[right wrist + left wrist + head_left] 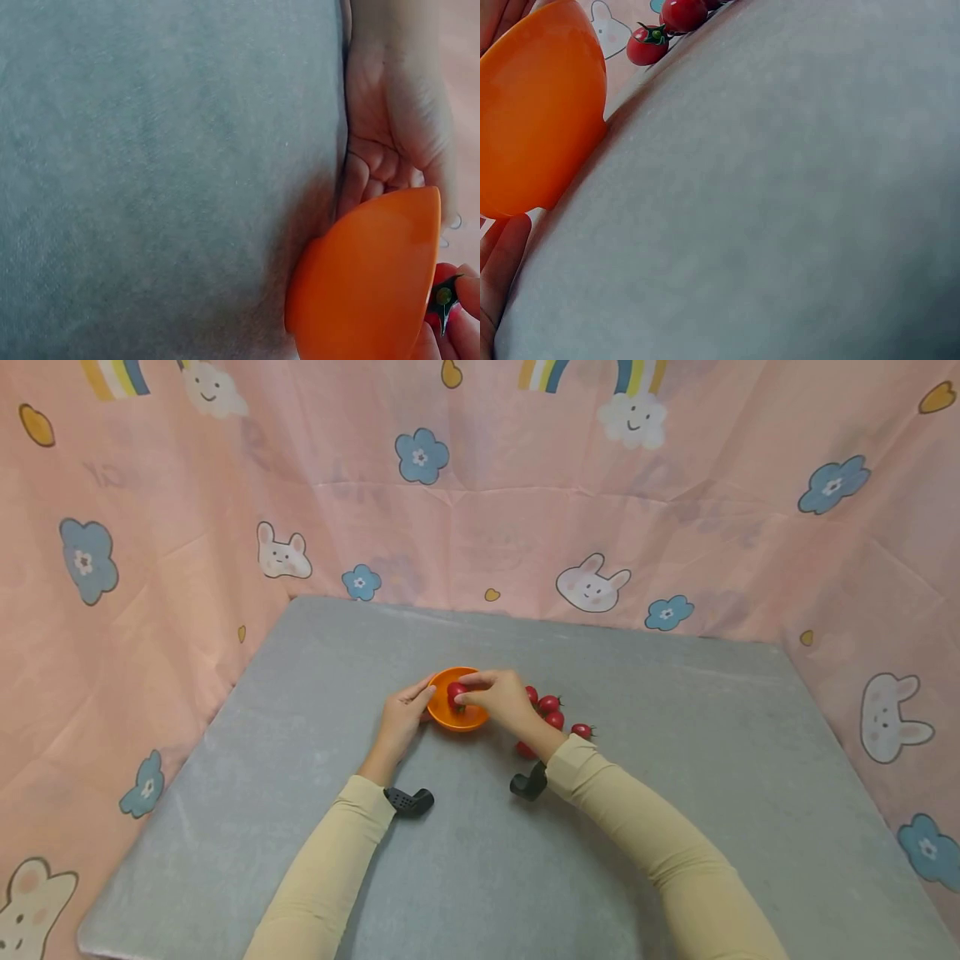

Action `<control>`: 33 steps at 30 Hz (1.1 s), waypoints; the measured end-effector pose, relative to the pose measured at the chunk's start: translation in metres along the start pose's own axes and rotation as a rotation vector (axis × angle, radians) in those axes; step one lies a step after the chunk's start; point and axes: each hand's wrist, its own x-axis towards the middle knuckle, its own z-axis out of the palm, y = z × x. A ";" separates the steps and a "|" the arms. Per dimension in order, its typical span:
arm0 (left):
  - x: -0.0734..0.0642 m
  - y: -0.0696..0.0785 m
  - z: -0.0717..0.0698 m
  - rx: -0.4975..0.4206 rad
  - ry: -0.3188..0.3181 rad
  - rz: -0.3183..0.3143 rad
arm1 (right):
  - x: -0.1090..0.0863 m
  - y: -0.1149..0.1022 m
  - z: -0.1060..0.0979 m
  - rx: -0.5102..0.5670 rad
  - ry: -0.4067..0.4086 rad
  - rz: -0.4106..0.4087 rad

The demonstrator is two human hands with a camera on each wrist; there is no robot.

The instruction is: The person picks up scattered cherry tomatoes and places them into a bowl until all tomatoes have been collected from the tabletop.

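A small orange bowl (459, 725) stands on the grey table near its middle. At its left side my left hand (399, 725) grips it, thumb by the rim and fingers low against the outer wall. My right hand (512, 702) reaches over the bowl from the right and pinches a red cherry tomato (455, 692) between thumb and fingers. The right wrist view shows the green stem end of that tomato (444, 294) just at the bowl's rim. No other tomato shows inside the bowl from the head view.
Several more cherry tomatoes (554, 720) lie on the table (480, 860) right of the bowl, some partly hidden by my right hand and wrist. A pink curtain (495, 527) with rabbits, flowers and clouds hangs around the table's back and sides.
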 end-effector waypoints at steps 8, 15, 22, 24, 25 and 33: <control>-0.001 0.001 0.000 0.034 0.007 -0.006 | 0.000 0.002 0.003 -0.064 -0.018 -0.057; -0.001 0.001 0.001 0.047 0.011 -0.004 | 0.002 0.005 0.005 -0.130 -0.057 -0.092; -0.001 0.001 0.000 0.021 0.006 0.004 | 0.003 0.007 0.007 -0.198 -0.091 -0.136; -0.001 0.000 0.000 0.028 0.004 0.007 | 0.004 0.007 0.008 -0.221 -0.096 -0.165; -0.001 0.000 -0.001 0.031 0.002 0.007 | 0.004 0.007 0.008 -0.227 -0.097 -0.176; -0.001 0.001 -0.001 0.052 0.002 -0.007 | 0.003 0.008 0.012 -0.275 -0.110 -0.194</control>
